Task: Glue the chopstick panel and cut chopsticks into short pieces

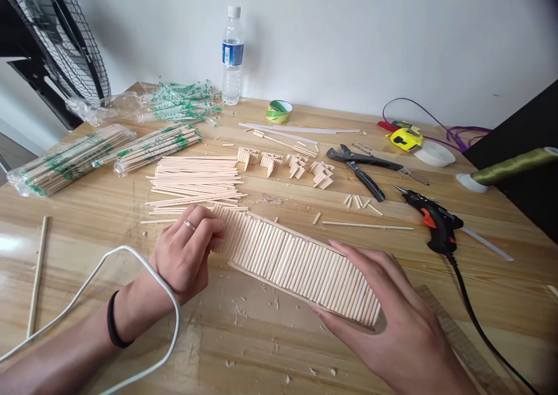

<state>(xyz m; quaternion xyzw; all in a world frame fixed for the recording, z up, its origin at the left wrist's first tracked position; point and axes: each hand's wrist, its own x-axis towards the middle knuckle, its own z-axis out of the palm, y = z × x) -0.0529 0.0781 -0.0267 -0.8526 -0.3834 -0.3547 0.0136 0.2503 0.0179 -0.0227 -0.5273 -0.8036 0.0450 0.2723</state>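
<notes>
A long narrow structure of short wooden sticks (283,255) is held at a slant above the table. Its sticks lie side by side in a row, with thin strips along both long edges. My right hand (387,313) clasps the right end, thumb below and fingers above. At the left end, my left hand (187,250) is closed, its curled fingers pinching the edge; the fingertips are partly hidden. Behind the structure lies a pile of loose sticks (196,177). Small stepped stick pieces (271,162) stand in a row beyond it.
At the right lie a hot glue gun (431,218), pliers (360,165) and a tape measure (405,139). Bagged sticks (70,157) lie left; a water bottle (232,58) stands by the wall. A white cable (170,343) crosses my left forearm. Wood scraps dot the tabletop.
</notes>
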